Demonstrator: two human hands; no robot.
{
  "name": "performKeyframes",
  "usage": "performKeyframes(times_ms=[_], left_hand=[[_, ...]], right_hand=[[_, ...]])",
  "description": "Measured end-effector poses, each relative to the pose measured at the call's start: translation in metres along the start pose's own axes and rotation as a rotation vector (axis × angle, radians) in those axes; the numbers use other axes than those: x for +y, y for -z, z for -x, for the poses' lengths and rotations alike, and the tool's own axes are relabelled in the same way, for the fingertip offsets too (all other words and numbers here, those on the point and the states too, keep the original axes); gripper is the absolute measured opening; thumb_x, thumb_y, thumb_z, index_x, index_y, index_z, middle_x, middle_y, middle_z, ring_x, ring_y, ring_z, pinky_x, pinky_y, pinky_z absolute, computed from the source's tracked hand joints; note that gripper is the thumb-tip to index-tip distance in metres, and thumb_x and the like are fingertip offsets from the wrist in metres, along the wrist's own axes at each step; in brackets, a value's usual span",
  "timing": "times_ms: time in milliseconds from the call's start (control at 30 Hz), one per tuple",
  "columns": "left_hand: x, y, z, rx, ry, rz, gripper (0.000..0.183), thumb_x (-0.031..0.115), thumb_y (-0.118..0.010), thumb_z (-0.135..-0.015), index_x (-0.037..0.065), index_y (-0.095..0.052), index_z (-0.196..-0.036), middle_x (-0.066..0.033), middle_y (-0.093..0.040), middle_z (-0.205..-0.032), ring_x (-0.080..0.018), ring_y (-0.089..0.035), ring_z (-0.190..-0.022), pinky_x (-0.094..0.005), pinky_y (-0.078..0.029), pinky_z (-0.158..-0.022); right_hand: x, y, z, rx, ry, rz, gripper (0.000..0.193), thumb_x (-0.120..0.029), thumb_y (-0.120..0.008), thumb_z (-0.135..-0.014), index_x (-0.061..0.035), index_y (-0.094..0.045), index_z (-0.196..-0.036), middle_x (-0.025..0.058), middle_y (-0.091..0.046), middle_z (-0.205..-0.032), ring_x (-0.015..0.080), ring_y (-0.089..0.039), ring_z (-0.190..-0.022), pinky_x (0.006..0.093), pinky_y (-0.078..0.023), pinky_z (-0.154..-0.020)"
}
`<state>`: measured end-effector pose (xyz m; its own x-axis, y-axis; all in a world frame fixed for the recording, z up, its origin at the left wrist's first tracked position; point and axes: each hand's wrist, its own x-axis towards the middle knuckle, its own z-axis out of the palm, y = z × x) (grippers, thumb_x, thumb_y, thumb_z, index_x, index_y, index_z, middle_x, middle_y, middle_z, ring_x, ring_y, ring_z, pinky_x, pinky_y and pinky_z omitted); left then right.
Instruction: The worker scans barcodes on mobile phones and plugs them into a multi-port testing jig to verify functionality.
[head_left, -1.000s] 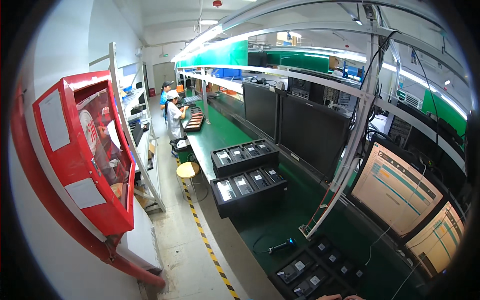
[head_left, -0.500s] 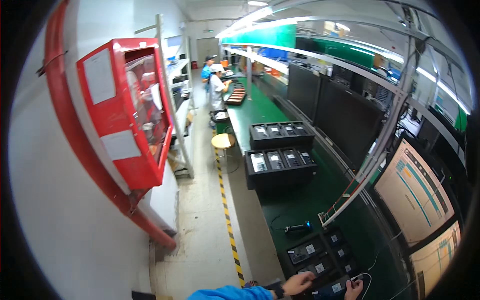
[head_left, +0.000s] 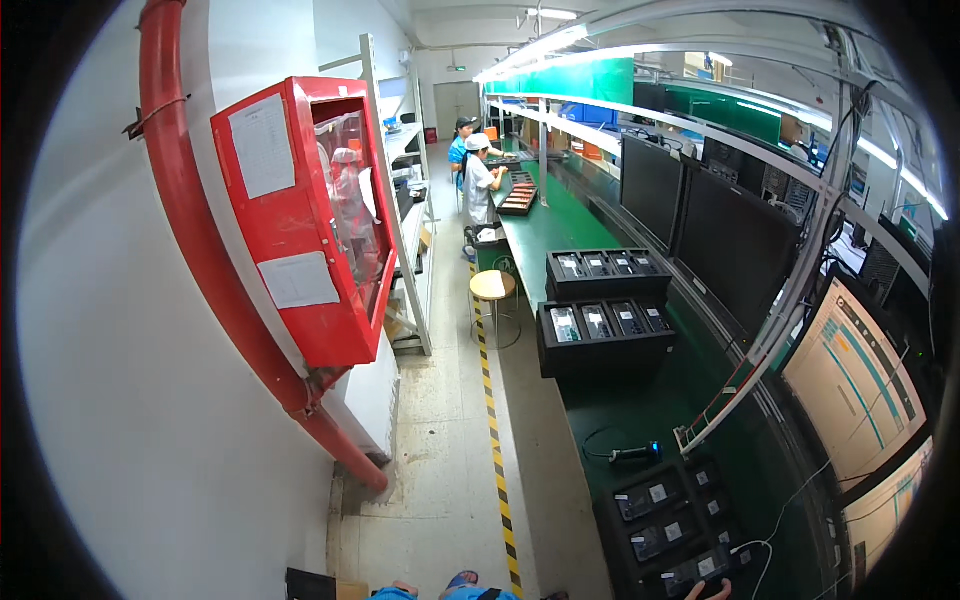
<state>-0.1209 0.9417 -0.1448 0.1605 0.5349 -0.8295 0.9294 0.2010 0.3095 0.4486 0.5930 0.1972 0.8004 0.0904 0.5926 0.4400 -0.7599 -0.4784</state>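
Gone from view is the left hand; right hand (head_left: 708,590) fingertips touch black tray (head_left: 672,532) of labelled units, grip unclear

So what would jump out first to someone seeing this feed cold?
The big red wall cabinet and red pipe on the left grab the eye first. Then the long green workbench on the right, with black trays of devices and dark monitors. Two people work at its far end.
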Motion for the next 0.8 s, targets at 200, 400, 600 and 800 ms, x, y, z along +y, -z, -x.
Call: performKeyframes(times_ms=[200,400,600,800], left_hand=[[0.066,-0.019,-0.037,-0.091,-0.211,0.002,0.049,0.051,-0.052,-0.084,0.010,-0.063,-0.108,-0.0170,-0.061,-0.110,-0.0307,-0.056,-0.101,-0.0426,-0.043,-0.091],[0.200,0.012,0.032,-0.345,-0.452,0.007,0.041,0.046,-0.057,-0.087,0.009,-0.068,-0.101,-0.0182,-0.063,-0.110,-0.0344,-0.061,-0.099,-0.0427,-0.048,-0.089],[0.171,0.000,-0.085,-0.111,-0.582,-0.265,0.028,0.031,-0.061,-0.075,0.016,-0.070,-0.097,-0.0096,-0.070,-0.095,-0.0250,-0.067,-0.087,-0.0373,-0.052,-0.080],[0.145,-0.015,-0.086,-0.120,-0.594,-0.443,0.030,0.034,-0.062,-0.076,0.014,-0.069,-0.097,-0.0111,-0.069,-0.096,-0.0257,-0.065,-0.088,-0.0367,-0.051,-0.081]], right_hand=[[-0.105,0.023,0.110,-0.064,0.059,-0.048,0.047,-0.026,-0.062,-0.088,0.0044,-0.047,-0.121,0.0249,-0.052,-0.118,0.0396,-0.050,-0.110,0.0450,-0.040,-0.096],[-0.118,0.018,0.229,-0.540,-0.287,-0.032,0.046,-0.027,-0.064,-0.086,-0.0007,-0.051,-0.121,0.0185,-0.058,-0.112,0.0363,-0.055,-0.103,0.0428,-0.044,-0.092],[-0.047,0.018,0.354,-0.968,-1.078,-0.420,0.036,-0.026,-0.066,-0.082,-0.0087,-0.058,-0.113,0.0133,-0.064,-0.099,0.0303,-0.060,-0.091,0.0432,-0.049,-0.081],[0.009,0.056,0.479,-0.812,-1.248,-0.548,0.035,-0.026,-0.067,-0.077,-0.0076,-0.062,-0.105,0.0145,-0.064,-0.094,0.0326,-0.061,-0.086,0.0441,-0.049,-0.076]])
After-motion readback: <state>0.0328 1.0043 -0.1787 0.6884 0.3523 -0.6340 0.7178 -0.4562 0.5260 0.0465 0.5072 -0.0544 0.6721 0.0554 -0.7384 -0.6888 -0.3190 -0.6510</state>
